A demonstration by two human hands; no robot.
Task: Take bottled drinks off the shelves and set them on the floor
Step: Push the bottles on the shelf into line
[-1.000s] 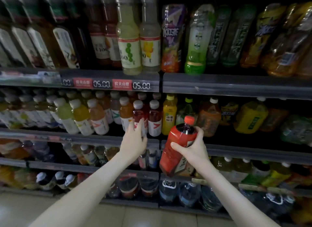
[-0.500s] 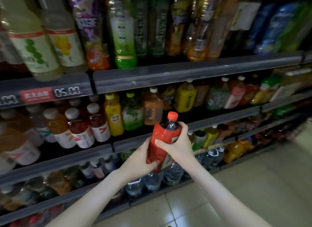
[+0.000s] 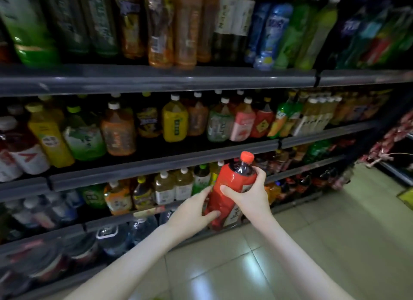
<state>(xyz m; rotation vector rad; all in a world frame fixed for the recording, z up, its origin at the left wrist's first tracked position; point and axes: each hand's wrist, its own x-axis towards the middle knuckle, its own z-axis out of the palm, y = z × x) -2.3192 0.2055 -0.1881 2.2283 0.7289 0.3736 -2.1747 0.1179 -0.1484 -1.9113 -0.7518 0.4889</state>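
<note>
Red bottle [image 3: 232, 181], tilted; left hand [image 3: 190, 214] and right hand [image 3: 250, 199] fingers grasping it; drink apparently dark.

Top-row bottles [image 3: 161, 27] smeared by motion, caps cut off by the upper edge, label print unreadable. Bottom-row bottles [image 3: 44, 261] at the left dark and blurred, kinds of drink beyond telling. Far end of the shelves [image 3: 330, 133] too dim and small for labels. Lower part of the red bottle [image 3: 232, 181] covered by the left hand [image 3: 192, 214] and right hand [image 3: 248, 199], white label [image 3: 234, 218] only partly showing, print unreadable. Both forearms [image 3: 297, 255] cut off by the bottom edge. Red packets [image 3: 388, 141] blurred, cut by the right edge.
</note>
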